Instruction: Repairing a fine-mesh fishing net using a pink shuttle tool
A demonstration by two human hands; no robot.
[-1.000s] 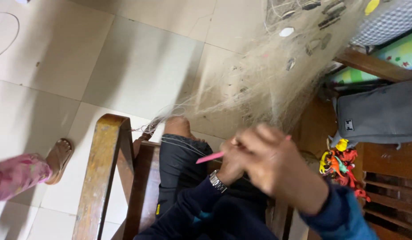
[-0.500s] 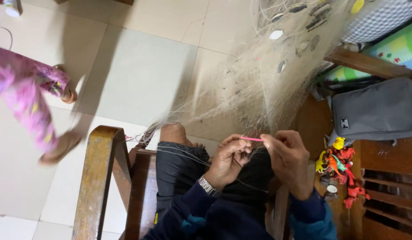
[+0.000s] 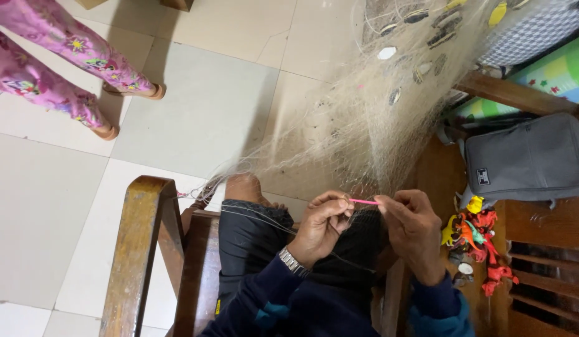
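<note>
Pink needle (image 3: 364, 201), pinched between both hands' fingers (image 3: 340, 206), seemingly touching pale net (image 3: 364, 125)

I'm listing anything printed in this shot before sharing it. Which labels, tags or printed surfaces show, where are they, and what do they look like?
Small square label: sewn on the grey bag at right, white with dark marks.
Small yellow tag: on the dark trousers near the bottom edge, too small to make out.
Printed roll: upper right, green with coloured stars.
No screens or signs show.
</note>
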